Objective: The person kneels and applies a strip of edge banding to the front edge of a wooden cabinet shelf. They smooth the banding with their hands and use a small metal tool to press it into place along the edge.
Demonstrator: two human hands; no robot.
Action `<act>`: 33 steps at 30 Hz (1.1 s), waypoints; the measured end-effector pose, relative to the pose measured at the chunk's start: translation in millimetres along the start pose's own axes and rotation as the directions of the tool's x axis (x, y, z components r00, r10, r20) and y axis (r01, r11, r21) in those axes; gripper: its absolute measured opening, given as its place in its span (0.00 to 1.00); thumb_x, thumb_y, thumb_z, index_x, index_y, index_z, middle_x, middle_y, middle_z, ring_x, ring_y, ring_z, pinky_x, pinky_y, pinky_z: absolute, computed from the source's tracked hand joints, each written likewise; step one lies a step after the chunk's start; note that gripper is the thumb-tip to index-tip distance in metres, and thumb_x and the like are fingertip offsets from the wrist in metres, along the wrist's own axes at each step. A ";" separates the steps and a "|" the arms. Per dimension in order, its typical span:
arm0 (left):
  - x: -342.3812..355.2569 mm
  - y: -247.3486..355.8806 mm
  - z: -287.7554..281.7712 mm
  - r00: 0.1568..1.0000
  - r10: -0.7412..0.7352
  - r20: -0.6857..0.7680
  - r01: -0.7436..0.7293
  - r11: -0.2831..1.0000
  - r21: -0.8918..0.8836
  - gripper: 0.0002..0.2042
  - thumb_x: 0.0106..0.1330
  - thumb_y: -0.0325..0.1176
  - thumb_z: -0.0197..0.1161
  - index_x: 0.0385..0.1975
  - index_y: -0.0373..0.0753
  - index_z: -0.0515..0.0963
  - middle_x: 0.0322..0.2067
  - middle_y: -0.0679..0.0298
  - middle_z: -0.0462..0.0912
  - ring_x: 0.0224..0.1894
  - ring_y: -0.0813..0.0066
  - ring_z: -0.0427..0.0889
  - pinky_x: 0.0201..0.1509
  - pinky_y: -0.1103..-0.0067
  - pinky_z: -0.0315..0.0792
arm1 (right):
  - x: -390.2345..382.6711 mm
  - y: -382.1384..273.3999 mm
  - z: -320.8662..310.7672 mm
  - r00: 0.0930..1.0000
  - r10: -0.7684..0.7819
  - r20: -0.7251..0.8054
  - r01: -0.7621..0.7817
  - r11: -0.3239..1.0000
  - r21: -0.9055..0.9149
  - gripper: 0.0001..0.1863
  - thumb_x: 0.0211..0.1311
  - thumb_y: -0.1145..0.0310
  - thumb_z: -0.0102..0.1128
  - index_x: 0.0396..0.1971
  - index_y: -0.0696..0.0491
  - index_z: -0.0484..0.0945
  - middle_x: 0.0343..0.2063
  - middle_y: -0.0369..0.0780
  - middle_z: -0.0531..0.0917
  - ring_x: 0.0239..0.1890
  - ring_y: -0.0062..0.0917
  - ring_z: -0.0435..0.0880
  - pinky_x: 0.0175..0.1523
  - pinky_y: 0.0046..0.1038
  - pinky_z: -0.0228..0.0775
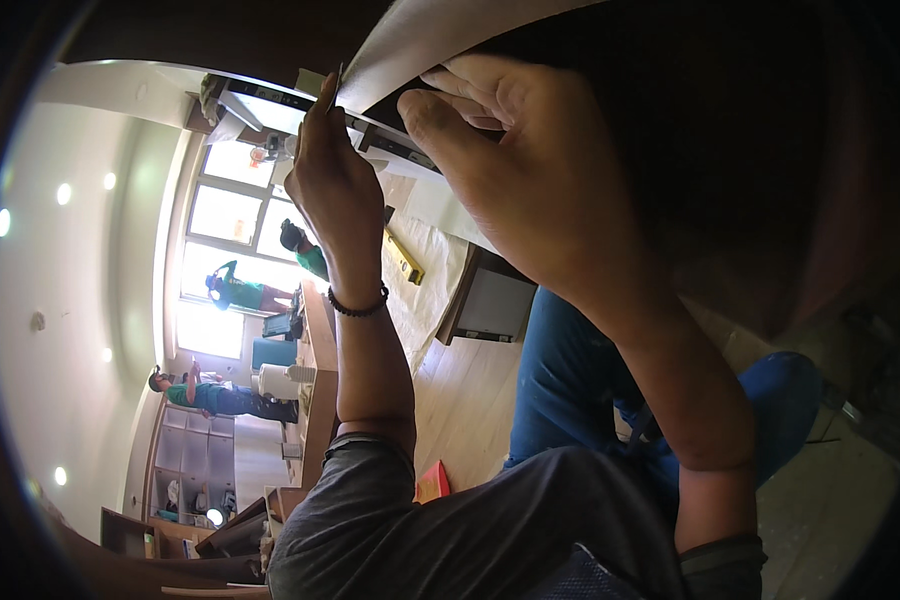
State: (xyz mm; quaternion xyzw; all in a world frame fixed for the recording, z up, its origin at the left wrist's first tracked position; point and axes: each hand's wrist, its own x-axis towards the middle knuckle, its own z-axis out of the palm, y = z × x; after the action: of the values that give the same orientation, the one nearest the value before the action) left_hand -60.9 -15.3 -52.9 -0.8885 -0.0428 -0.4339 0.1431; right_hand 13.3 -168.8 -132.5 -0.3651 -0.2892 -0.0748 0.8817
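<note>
The upper part of the view is filled by a dark brown panel (220, 40), which is met on its right by a pale curved band (430, 35); whether the band is a loose strip or a board's edge cannot be told. Below and to the right of the band, the right hand (535, 170) is held partly open, thumb spread from bent fingers, with nothing seen in its grasp. At the band's lower end the left hand (330, 170) is raised, its fingers nearly straight and close together. Well below the band, a pale sheet (445, 265) is spread, and beside it a grey-faced cabinet box (490, 300) is seen. A black metal rail (400, 147) is set just below the band's lower end; farther below, a yellow spirit level (404, 257) is laid on the sheet. By the left fingertips, at the band's lower end, a thin flat piece (338, 88) is seen; whether it is gripped cannot be told. It could be dropped if too lightly pinched, or the band scraped if the piece is tilted.
</note>
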 end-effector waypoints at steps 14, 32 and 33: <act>1.6 19.6 -2.9 0.999 0.039 -0.032 -0.040 0.999 -0.025 0.19 0.80 0.21 0.56 0.65 0.40 0.84 0.56 0.51 0.92 0.53 0.56 0.94 0.53 0.67 0.86 | -1.6 -3.2 -2.6 1.000 0.008 0.003 -0.008 1.000 0.024 0.15 0.70 0.64 0.70 0.33 0.64 0.87 0.27 0.51 0.90 0.32 0.39 0.95 0.46 0.36 0.87; 11.0 9.1 -4.2 1.000 -0.004 0.027 0.003 0.998 0.062 0.22 0.76 0.19 0.57 0.66 0.42 0.84 0.53 0.53 0.92 0.52 0.57 0.94 0.53 0.66 0.86 | 0.9 -11.6 -11.6 0.994 0.053 0.095 -0.061 0.995 0.083 0.16 0.73 0.64 0.69 0.41 0.66 0.87 0.37 0.53 0.92 0.44 0.43 0.96 0.58 0.38 0.86; 11.2 16.4 -7.4 0.999 0.046 -0.007 -0.046 0.999 0.016 0.22 0.76 0.19 0.57 0.66 0.42 0.84 0.52 0.53 0.92 0.52 0.56 0.94 0.56 0.65 0.86 | 0.3 -11.2 -11.7 0.996 0.028 0.089 -0.037 0.994 0.098 0.15 0.73 0.65 0.68 0.41 0.66 0.87 0.37 0.54 0.92 0.45 0.44 0.96 0.59 0.38 0.85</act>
State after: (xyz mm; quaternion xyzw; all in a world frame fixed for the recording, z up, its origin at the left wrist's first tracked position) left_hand -56.3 -33.6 -43.3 -0.8865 -0.0254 -0.4334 0.1603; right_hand 15.0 -184.9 -132.2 -0.3282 -0.3249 -0.0299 0.8865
